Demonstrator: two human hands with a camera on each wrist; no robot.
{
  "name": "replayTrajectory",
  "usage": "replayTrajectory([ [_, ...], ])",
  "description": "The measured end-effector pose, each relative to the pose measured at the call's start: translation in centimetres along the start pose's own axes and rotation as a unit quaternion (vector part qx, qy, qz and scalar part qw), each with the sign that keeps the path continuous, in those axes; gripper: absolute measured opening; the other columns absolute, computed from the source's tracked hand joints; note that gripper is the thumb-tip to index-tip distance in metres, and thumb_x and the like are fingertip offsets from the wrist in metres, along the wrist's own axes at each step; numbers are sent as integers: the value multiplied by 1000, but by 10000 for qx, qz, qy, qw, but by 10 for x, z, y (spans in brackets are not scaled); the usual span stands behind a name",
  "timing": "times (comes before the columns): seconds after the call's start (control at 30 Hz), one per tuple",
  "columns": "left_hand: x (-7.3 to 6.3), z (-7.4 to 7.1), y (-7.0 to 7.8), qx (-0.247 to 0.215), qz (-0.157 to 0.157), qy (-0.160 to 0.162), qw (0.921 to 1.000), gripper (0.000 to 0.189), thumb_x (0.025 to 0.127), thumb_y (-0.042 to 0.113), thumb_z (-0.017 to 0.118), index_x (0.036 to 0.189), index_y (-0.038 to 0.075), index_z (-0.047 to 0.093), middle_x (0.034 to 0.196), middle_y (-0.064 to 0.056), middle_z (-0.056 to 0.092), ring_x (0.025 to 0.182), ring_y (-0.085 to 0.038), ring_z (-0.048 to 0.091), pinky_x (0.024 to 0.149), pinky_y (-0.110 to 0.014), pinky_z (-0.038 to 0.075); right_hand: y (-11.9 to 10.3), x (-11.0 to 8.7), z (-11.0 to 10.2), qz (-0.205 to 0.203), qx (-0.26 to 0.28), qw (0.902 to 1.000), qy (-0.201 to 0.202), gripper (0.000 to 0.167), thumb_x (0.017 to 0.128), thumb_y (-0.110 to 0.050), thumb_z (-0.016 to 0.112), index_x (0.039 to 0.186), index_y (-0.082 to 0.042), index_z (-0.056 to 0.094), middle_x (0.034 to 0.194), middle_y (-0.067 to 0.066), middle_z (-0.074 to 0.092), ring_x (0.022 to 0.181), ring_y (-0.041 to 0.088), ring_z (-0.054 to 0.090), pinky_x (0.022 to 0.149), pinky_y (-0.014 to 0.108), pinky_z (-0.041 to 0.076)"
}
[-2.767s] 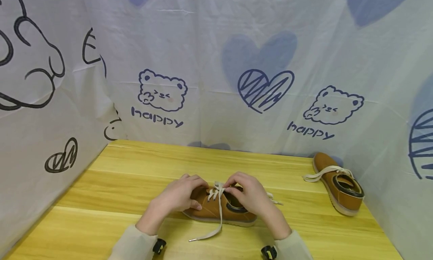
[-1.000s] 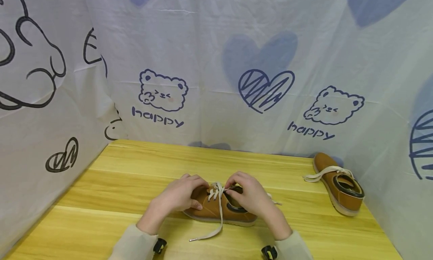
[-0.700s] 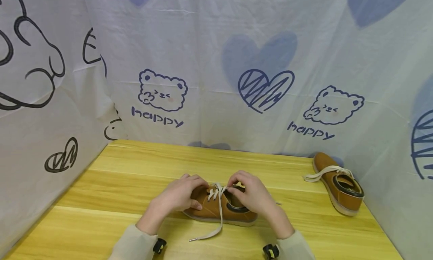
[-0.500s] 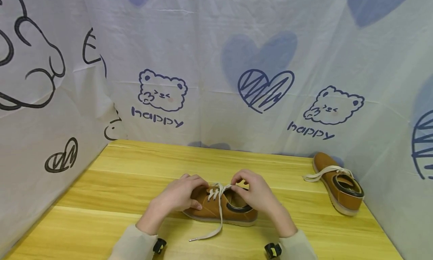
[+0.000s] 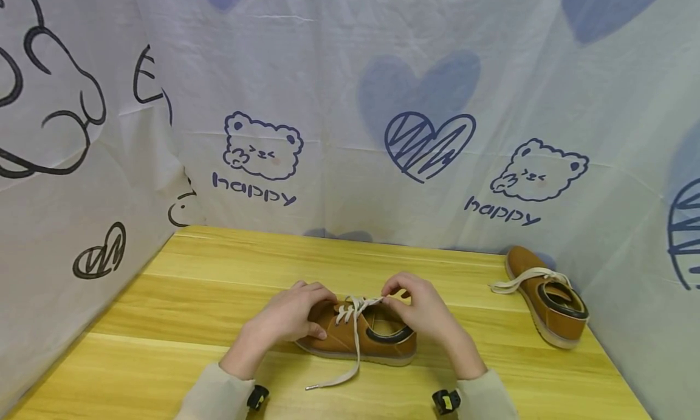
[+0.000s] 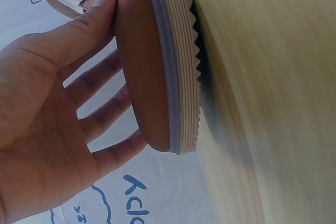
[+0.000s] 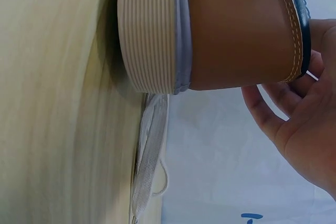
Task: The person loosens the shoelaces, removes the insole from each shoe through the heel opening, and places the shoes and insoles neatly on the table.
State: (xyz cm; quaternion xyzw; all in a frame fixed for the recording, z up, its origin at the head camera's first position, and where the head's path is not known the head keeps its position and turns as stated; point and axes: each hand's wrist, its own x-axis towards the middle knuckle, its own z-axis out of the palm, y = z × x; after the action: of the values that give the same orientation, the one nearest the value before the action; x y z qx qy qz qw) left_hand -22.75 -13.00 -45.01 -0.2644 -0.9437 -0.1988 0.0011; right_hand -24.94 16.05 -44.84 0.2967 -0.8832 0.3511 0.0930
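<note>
One hand, the left point(image 5: 292, 313), gripped the brown shoe point(image 5: 344, 338) at its toe end, the thumb pressed on the side facing the person and the other fingers set along the far side. Over the shoe's opening, the right hand point(image 5: 423, 307) pinched a pale lace point(image 5: 372, 301) between thumb and fingers; the strand ran nearly straight from the crossed lacing to the fingertips. In the right wrist view those fingertips were hidden behind the shoe's heel.

The brown shoe stood upright on its sole on the wooden table point(image 5: 164, 323), between the two hands. Its loose lace end point(image 5: 341, 380) hung down the side nearest the person and lay on the tabletop just beside the sole. Another length of lace point(image 7: 149, 156) lay on the table near the heel.

Well apart from the brown shoe, beyond its heel end and farther from the person, stood a second shoe point(image 5: 563, 329), its own lace trailing over the side facing the brown shoe. Behind the brown shoe, past the table's far edge, hung a white cloth point(image 5: 339, 183) printed with hearts, bear faces and the word "happy".
</note>
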Motion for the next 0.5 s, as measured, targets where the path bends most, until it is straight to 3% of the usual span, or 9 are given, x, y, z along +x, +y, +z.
replayTrajectory([
  [0.17, 1, 0, 0, 0, 12, 10, 10000, 66, 73, 27, 93, 133, 20, 68, 136, 0, 65, 122, -28, 58, 104, -57, 50, -2, 0, 0, -70, 14, 10000, 8, 12, 94, -11, 78, 103, -18, 73, 107, -8, 70, 101, 21, 67, 85, 40, 57],
  [0.33, 1, 0, -1, -6, 8, 21, 10000, 64, 73, 27, 94, 132, 20, 69, 135, 1, 65, 121, -28, 58, 102, -57, 51, -9, 1, 3, -401, 61, 9992, 17, 20, 89, -9, 82, 104, -18, 72, 115, -4, 68, 107, 20, 65, 88, 42, 59],
  [0.5, 1, 0, -1, -8, 5, 29, 10000, 63, 74, 26, 94, 131, 21, 69, 135, 1, 65, 121, -29, 58, 102, -57, 51, -16, 3, 9, -841, -180, 9963, 5, 20, 87, -6, 84, 97, -18, 72, 108, -4, 64, 104, 16, 62, 90, 41, 57],
])
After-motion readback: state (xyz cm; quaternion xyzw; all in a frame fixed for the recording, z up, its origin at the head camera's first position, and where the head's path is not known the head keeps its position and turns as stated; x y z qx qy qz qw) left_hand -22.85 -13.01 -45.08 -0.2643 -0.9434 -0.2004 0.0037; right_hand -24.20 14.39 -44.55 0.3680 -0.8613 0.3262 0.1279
